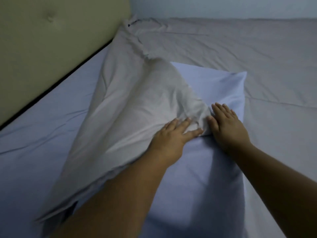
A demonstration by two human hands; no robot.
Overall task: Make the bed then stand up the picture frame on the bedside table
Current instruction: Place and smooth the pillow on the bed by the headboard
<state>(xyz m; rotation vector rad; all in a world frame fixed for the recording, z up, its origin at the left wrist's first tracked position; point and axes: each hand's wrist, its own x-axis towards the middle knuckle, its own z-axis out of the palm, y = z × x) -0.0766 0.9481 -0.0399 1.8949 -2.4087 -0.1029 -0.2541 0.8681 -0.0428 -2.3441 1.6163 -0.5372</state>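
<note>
Here, hands at blanket edge

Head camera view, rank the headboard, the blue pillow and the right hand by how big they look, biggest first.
1. Blue pillow, partly hidden under the grey blanket
2. Headboard, cut off by the frame, so close to the pillow
3. Right hand

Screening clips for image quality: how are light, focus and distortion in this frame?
Head view: dim, flat, bluish light with no glare; a soft shadow falls under the forearms on the blue pillow; both the left hand and right hand look slightly soft; the headboard edge slants, possibly from the wide-angle lens.
</note>
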